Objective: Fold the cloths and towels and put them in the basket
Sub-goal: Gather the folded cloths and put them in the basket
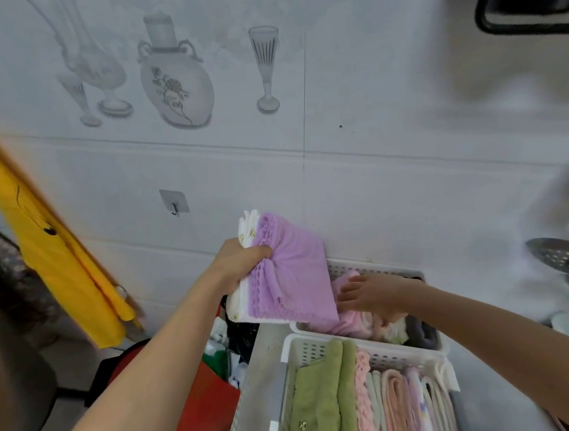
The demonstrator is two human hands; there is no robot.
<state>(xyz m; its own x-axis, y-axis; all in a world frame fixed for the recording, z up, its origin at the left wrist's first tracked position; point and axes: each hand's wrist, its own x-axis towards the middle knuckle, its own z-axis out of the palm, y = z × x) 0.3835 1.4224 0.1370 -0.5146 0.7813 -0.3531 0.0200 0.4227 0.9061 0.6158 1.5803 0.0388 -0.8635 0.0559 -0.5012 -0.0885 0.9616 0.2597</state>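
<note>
Head cam view, so starting closest: just below the right hand (369, 294) sits the near basket (437, 363), already packed with folded towels standing on edge — green ones (323, 394) toward the left hand's side, pinks and creams under the right forearm. Right hand is flat, fingers pretty much straight, pressing on a pink cloth (349, 323) in the far basket (360, 267) just beyond; it isn't gripping anything. Left hand (242, 263) is up beside it, fingers and thumb curled tight round a folded purple-and-white towel (291, 269) held above that basket's edge. My take — keep the right hand pushing the pile aside to hold a gap, then slide the towel in edge-first so the fold doesn't spring open.
</note>
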